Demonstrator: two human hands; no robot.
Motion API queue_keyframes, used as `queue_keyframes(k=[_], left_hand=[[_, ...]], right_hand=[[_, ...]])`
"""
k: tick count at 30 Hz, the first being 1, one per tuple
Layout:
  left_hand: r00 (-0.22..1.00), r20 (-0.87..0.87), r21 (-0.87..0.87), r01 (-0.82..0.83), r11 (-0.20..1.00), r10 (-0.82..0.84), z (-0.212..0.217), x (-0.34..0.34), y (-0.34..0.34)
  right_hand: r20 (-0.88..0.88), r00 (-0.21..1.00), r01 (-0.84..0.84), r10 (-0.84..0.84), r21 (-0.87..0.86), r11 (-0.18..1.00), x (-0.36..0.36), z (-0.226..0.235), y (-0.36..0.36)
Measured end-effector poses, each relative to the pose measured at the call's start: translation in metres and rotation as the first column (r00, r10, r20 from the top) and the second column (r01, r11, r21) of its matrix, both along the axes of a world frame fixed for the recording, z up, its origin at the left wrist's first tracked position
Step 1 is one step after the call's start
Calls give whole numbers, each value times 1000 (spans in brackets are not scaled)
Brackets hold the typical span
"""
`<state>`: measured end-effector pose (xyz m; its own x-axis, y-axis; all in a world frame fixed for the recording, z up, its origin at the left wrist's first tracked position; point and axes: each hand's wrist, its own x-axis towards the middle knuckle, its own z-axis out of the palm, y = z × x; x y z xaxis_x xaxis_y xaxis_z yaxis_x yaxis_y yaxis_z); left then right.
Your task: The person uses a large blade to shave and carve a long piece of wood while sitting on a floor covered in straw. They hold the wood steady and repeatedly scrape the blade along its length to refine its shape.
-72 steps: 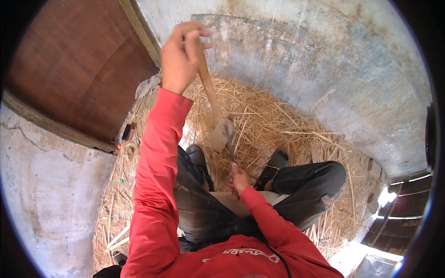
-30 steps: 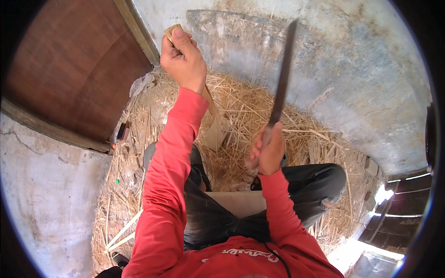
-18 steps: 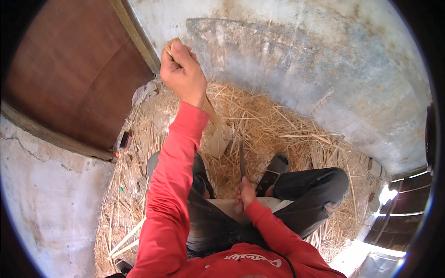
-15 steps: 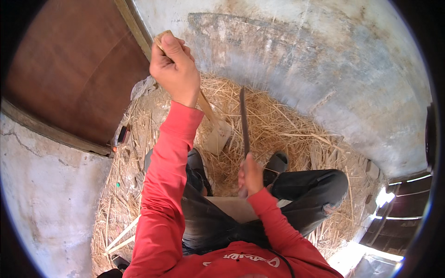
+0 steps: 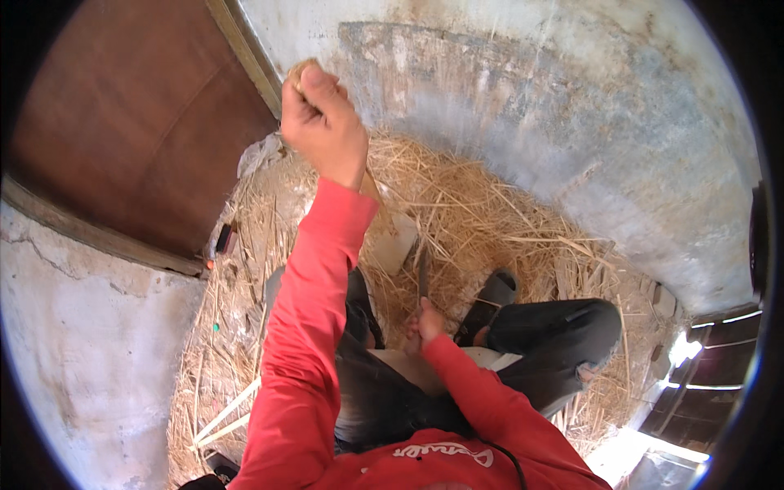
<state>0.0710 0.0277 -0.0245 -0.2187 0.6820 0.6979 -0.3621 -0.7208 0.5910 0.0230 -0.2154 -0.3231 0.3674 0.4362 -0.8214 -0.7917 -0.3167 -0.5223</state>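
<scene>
High in front of the wall, my left hand [image 5: 325, 122] is closed round the top of a wooden stick [image 5: 372, 189]. Most of the stick is hidden behind my hand and sleeve. Its lower part slants down toward a pale flat block [image 5: 394, 245] on the straw. Between my knees, my right hand [image 5: 425, 323] grips the handle of a long dark blade [image 5: 423, 273], like a machete. The blade points away from me, foreshortened, just right of the block; whether it touches the stick cannot be seen.
Loose straw [image 5: 465, 196] covers the floor around my sandals [image 5: 494, 292]. A stained plaster wall [image 5: 572, 114] curves ahead, and a brown door panel [image 5: 139, 122] stands at left. Pale split strips [image 5: 227, 415] lie at lower left, and a small dark object [image 5: 224, 238] rests near the door.
The blade has swung from upright to lower and nearer, and my right hand has dropped slightly left. My left hand, still on the stick, appears slightly further right as the whole view shifts.
</scene>
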Motion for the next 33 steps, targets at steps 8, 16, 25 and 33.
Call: queue_keyframes(k=[8, 16, 25, 33], left_hand=[[999, 8, -46, -45, 998, 46, -1, -10, 21], [997, -3, -81, -75, 994, 75, 1, -9, 17], [992, 16, -36, -122, 992, 123, 0, -2, 17], [993, -23, -94, -118, 989, 117, 2, -1, 1]], right_hand=[[268, 872, 92, -410, 732, 675, 53, 182, 45], [272, 962, -6, 11, -20, 1000, -15, -39, 7], [324, 813, 55, -484, 784, 618, 51, 188, 45], [-14, 1000, 28, -28, -32, 999, -28, -54, -10]])
